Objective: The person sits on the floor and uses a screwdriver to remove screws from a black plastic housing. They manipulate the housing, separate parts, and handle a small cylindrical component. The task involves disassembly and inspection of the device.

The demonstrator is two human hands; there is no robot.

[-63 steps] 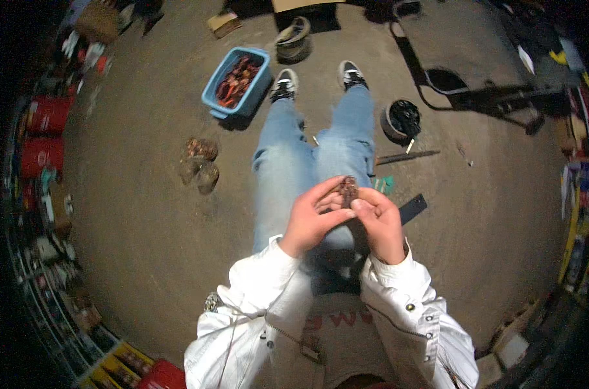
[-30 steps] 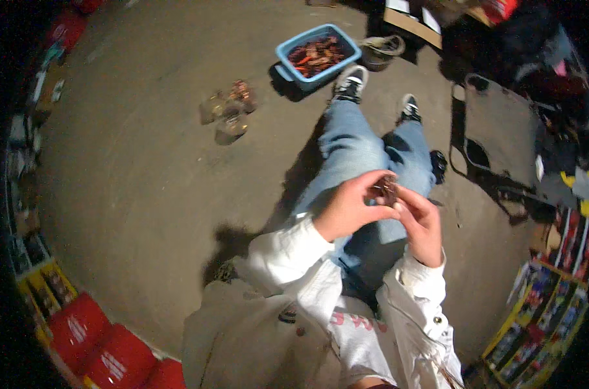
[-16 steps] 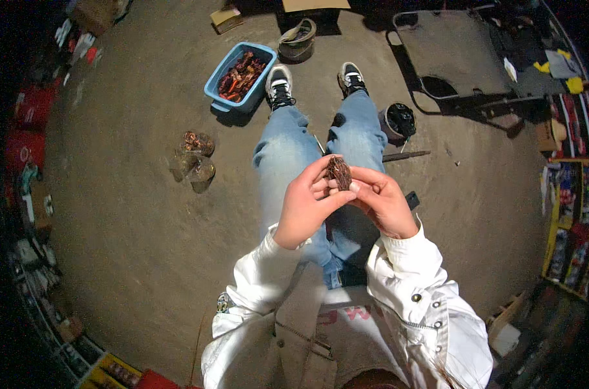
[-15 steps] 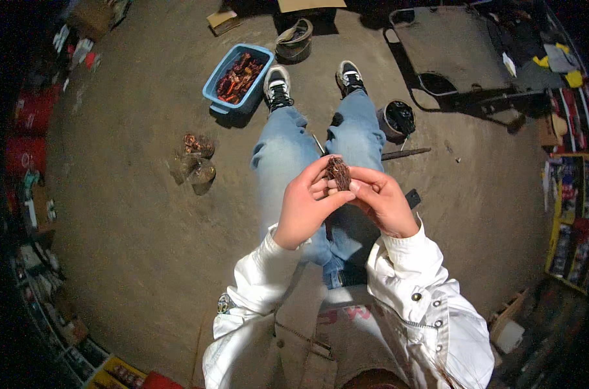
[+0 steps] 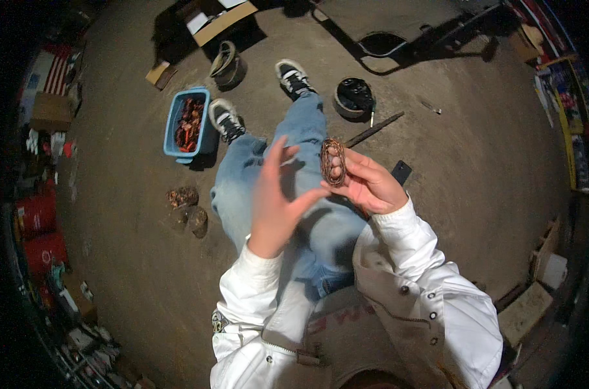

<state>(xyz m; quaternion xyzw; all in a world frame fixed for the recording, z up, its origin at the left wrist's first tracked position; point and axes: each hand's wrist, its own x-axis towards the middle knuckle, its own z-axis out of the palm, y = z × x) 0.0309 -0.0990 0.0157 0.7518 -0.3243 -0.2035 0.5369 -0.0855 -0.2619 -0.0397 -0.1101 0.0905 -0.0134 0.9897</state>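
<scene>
A small oval coil of brownish, copper-coloured wire (image 5: 325,162) is in my right hand (image 5: 373,188), above my lap. Fingertips of that hand show through the coil's open middle, and its thumb lies at the lower edge. My left hand (image 5: 272,211) is just left of the coil with nothing in it. Its fingers point up and stand apart from the thumb, somewhat blurred. The left thumb tip comes close to the coil's lower end; whether it touches the coil or the right hand, I cannot tell.
A blue tub (image 5: 168,133) of reddish-brown scraps stands by my left shoe. Clear bags (image 5: 182,196) lie nearer. Beyond my legs are a dark bucket (image 5: 228,72), a black-lined bucket (image 5: 353,98) and a dark rod (image 5: 375,129). A phone (image 5: 401,172) lies at right.
My left hand has let go of the coil and moved left, its fingers opening. The coil, held in my right hand, now shows its open middle. The view has turned and shifted.
</scene>
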